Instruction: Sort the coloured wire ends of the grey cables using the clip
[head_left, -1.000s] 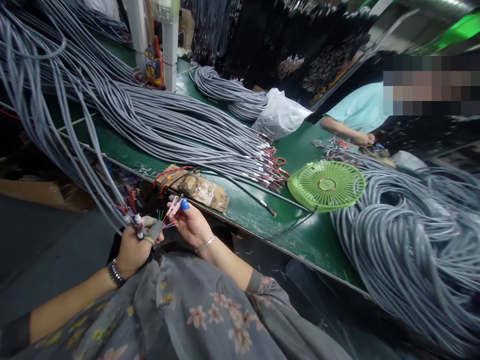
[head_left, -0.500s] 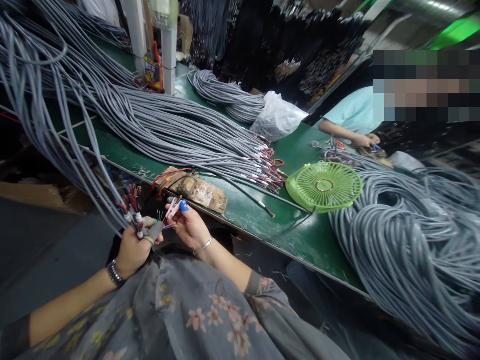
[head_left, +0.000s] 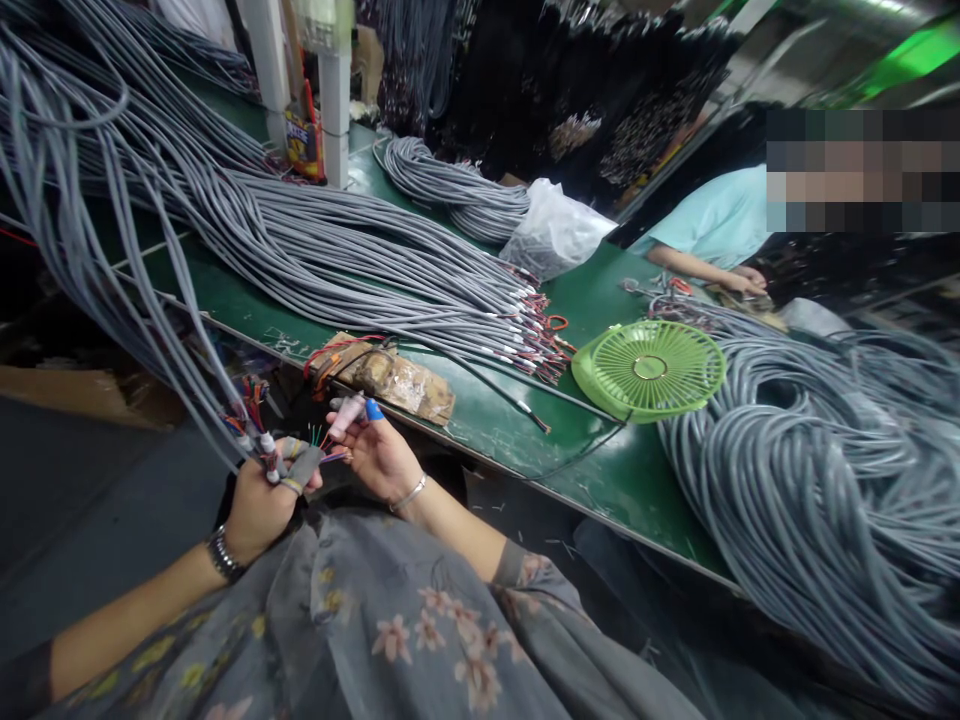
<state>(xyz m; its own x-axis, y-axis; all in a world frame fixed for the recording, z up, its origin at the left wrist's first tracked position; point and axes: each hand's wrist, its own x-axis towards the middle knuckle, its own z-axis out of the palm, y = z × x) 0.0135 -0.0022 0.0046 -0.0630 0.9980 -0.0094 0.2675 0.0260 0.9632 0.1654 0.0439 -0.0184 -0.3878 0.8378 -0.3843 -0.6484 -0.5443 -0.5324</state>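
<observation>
My left hand (head_left: 262, 500) is closed round the end of a grey cable, with grey and yellow coverings on its fingers. Thin coloured wires (head_left: 324, 440) fan out from those fingers toward my right hand (head_left: 382, 460). Other grey cable ends with white wraps and coloured cores (head_left: 255, 405) hang just beyond the left hand. My right hand is closed close by, a blue cover on its thumb. A pale pink piece (head_left: 347, 415) shows at its fingertips; whether it is a tool or a finger wrap I cannot make out. Purple wire tips lie near its lower fingers.
A taped cardboard piece (head_left: 397, 380) sits at the edge of the green table (head_left: 525, 450). Behind it lies a long bundle of grey cables (head_left: 360, 250). A green fan (head_left: 649, 370) stands beside large cable coils (head_left: 810, 480). Across the table a co-worker (head_left: 705, 220) handles cables.
My left hand and the cable ends have shifted slightly left and down. The pale pink piece at my right fingertips has turned a little. The co-worker's hands have moved slightly.
</observation>
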